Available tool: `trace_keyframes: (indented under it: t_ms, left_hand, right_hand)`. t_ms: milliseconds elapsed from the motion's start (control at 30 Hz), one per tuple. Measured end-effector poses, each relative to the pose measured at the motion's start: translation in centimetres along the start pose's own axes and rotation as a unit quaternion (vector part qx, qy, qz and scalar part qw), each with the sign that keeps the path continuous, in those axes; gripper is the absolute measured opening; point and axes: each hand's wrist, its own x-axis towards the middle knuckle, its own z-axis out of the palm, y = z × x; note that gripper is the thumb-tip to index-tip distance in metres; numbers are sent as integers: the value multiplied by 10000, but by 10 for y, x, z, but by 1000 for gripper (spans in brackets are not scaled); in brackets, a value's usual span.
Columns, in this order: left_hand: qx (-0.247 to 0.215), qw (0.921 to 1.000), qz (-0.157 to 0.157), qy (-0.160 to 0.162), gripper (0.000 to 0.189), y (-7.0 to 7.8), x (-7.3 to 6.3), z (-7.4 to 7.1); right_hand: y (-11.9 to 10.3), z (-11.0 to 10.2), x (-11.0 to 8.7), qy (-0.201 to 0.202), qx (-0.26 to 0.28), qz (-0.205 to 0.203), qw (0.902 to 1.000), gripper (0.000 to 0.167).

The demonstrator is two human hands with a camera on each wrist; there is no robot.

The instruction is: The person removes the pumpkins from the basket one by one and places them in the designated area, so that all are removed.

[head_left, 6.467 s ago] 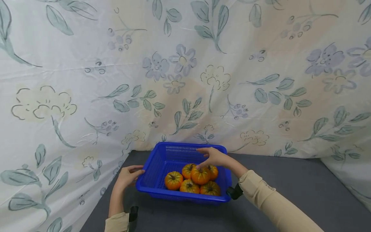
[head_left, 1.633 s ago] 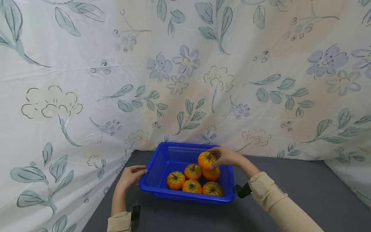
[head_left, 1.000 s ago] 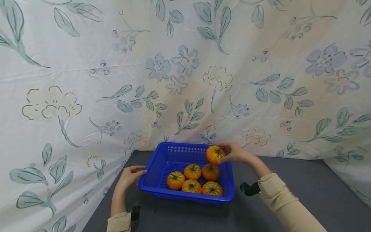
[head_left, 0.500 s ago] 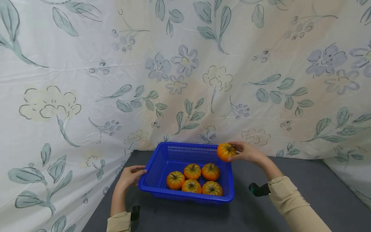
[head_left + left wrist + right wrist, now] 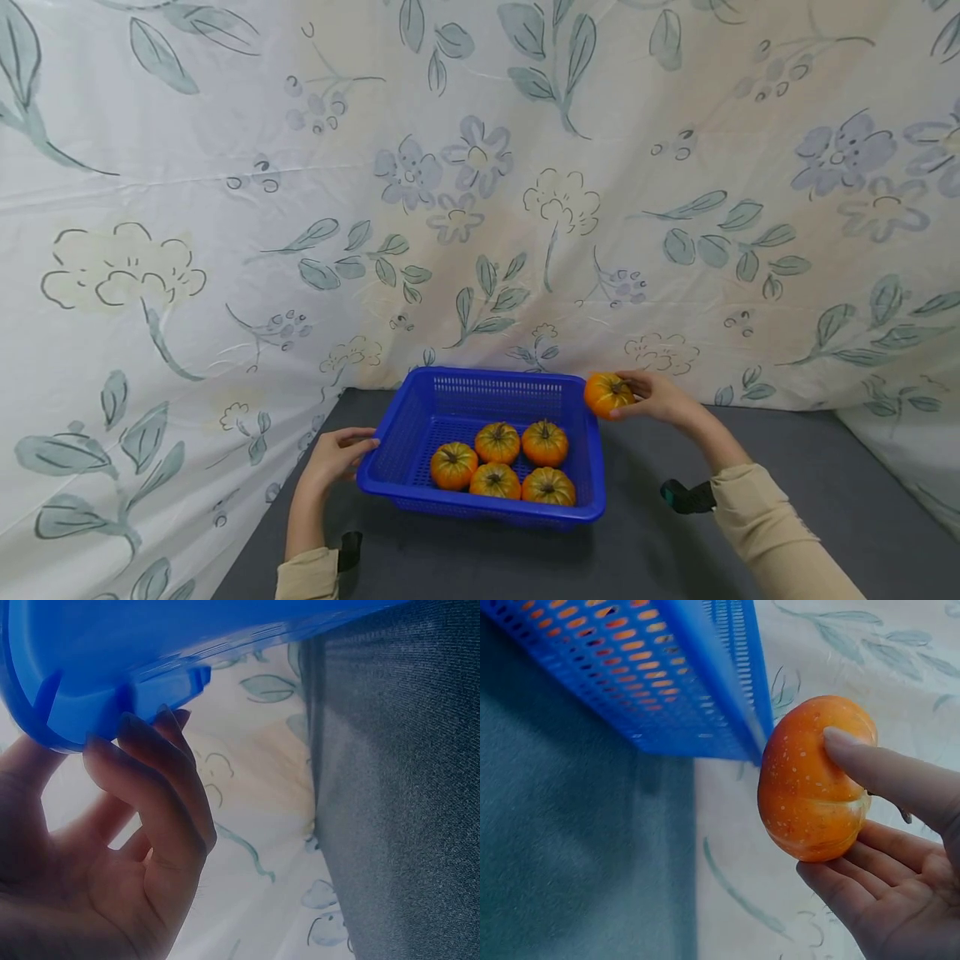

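- Pumpkin, orange, pinched between the thumb and fingers of the right hand, hangs beside the rim of a blue basket, at two o'clock from its centre.
- Left hand grips the rim at nine o'clock.
- Five other pumpkins sit inside, clustered toward four o'clock.
- Floral cloth rises behind, at twelve.

One pumpkin lifted from blue basket, pinched in right fingers, now beside basket's right rim.

l fingers bent, r fingers pinching
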Motion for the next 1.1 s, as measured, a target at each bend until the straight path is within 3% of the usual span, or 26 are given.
trace_keyframes:
  t_ms: [1100]
  left_hand:
    - [111, 9999, -57, -1, 43, 2, -1, -1]
  right_hand:
    - [53, 12, -5, 14, -308, 727, 9969, 80]
